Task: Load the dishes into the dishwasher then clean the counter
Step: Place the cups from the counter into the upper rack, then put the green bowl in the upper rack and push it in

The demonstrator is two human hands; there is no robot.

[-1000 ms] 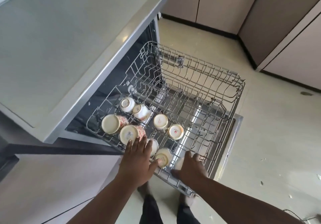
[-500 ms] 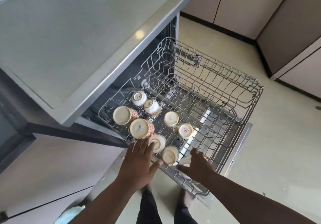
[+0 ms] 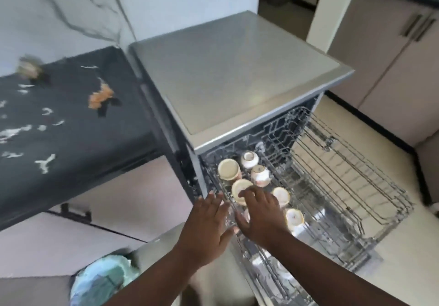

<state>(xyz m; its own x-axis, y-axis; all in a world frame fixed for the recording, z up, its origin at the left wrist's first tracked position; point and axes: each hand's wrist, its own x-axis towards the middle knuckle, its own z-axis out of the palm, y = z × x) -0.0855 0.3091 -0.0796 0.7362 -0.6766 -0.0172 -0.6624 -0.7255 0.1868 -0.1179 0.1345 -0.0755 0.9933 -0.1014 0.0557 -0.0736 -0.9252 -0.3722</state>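
Observation:
The dishwasher (image 3: pixel 237 72) stands with its wire rack (image 3: pixel 344 201) pulled out over the floor. Several cream cups (image 3: pixel 229 169) sit upside down in the rack's left part. My left hand (image 3: pixel 209 227) is spread flat at the rack's near left corner, fingers straight. My right hand (image 3: pixel 261 213) hovers over the cups with its fingers loosely extended, covering part of one cup (image 3: pixel 241 188); it holds nothing. The frame is motion-blurred.
The black counter (image 3: pixel 71 139) on the left carries white scraps and an orange scrap (image 3: pixel 99 95), with a blurred object (image 3: pixel 29 68) near the wall. A light blue bag (image 3: pixel 104 279) lies at the bottom left. Beige cabinets (image 3: pixel 392 63) stand on the right.
My view has swung left, bringing the dirty counter into sight. My right hand has left the rack's front edge and moved over the cups; my left hand has shifted to the rack's left corner.

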